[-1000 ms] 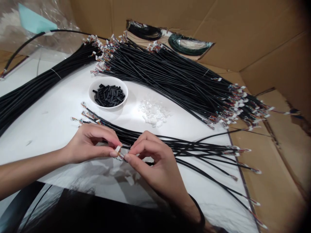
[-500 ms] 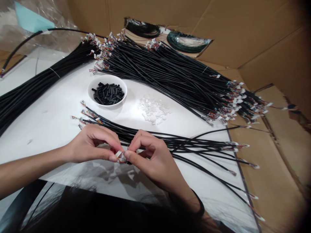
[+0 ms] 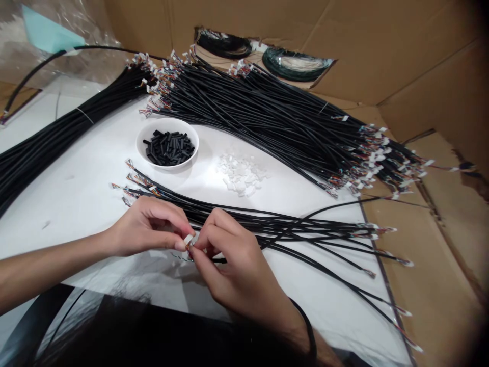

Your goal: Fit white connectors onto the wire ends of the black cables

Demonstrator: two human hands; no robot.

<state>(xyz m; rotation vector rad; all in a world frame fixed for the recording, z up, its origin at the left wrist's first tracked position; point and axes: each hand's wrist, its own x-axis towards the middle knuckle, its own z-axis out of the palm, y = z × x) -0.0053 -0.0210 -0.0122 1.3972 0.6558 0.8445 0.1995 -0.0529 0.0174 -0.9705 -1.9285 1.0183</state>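
Between thumb and forefinger, my left hand [image 3: 153, 227] pinches a small white connector [image 3: 188, 238]. Thin coloured wires [image 3: 189, 248] run from it into the fingertips of my right hand [image 3: 233, 260], which is closed in a pinch on them. A short length of black cable [image 3: 219, 260] shows under the right fingers; the rest of it is hidden by the hand. Just beyond both hands lies a loose bunch of black cables [image 3: 244, 216], with bare coloured wire ends and connectors at the left.
A white bowl [image 3: 194, 153] holds short black tube pieces [image 3: 170, 148]. Beside it, small white connector housings [image 3: 241, 174] lie scattered. A large pile of black cables [image 3: 263, 117] and a tied bundle [image 3: 76, 122] lie behind. Cardboard walls [image 3: 362, 51] enclose the back and right.
My right hand has moved slightly down and left, its fingertips now on the wires close to the connector. My left hand keeps its pinch almost in place.
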